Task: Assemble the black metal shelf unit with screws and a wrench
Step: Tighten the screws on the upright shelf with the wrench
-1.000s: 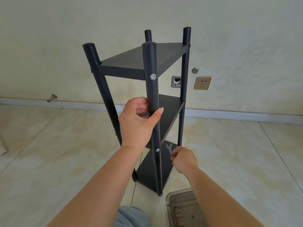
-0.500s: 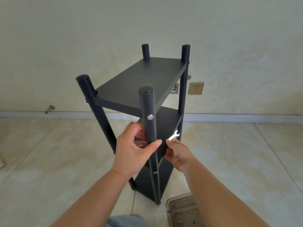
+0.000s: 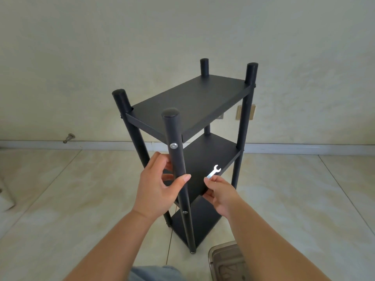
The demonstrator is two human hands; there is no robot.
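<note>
Standing on the floor: the black shelf unit [image 3: 188,100], upright on pale tiles [image 3: 60,199] just before a cream wall [image 3: 142,37], three boards stacked between four round posts.
Top board: dark, flat, bare, sitting a little below the capped post ends.
Middle board: partly hidden behind both hands; its right edge meets the right-hand post.
Bottom board: low down near the floor, seen between the two forearms.
Near post [image 3: 177,169]: closest to the camera, running from its cap down to a small foot on the tile.
Left hand [image 3: 157,189]: wrapped around that near post below the top board, thumb across the front, fingers curled behind, a firm grasp.
Right hand [image 3: 220,191]: pinching the lower end of the wrench, fingertips bunched on it, just in front of the middle board.
Tray [image 3: 227,262]: metal, bottom right on the floor beside the shelf's foot, cut off by the frame and the right forearm; what lies inside is too blurred to tell.
Wall socket [image 3: 250,112]: beige plate behind the right-hand post; no writing readable on it or anywhere else.
Wrench [image 3: 214,171]: small, silver, open jaw pointing up and right, bright against the dark board.
Upper screw [image 3: 174,146]: silver head on the near post, level with the top board.
Lower screw [image 3: 184,212]: smaller to the eye, on the same post below the left hand.
</note>
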